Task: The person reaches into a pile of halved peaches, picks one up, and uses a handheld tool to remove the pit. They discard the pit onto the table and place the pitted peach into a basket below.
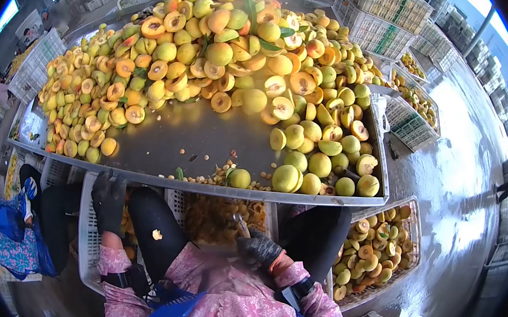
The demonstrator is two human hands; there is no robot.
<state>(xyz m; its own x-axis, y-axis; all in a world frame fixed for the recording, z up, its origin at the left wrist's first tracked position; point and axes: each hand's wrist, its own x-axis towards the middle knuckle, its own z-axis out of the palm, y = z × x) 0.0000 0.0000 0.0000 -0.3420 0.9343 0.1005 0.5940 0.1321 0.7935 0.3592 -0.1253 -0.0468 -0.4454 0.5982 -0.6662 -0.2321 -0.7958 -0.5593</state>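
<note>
My right hand (257, 248), in a dark glove, is closed around a small metal pitting tool (240, 223) with a looped tip, above a crate of peach scraps (217, 219) between my knees. My left hand (108, 199), also gloved, is by the table's front edge, over the rim of a white crate (85, 228). Its fingers look stretched out, with nothing visible in them. Ahead, a large heap of yellow peaches (219, 54), many halved, covers much of the metal table (176, 136). A small pale yellow piece (157, 234) shows over my left thigh.
Loose pits (221, 177) lie along the table's raised front edge. A crate of peach halves (373, 252) stands at my right, and more filled crates (414, 110) beyond it. A co-worker (21, 228) sits close at my left. The floor (460, 178) is wet.
</note>
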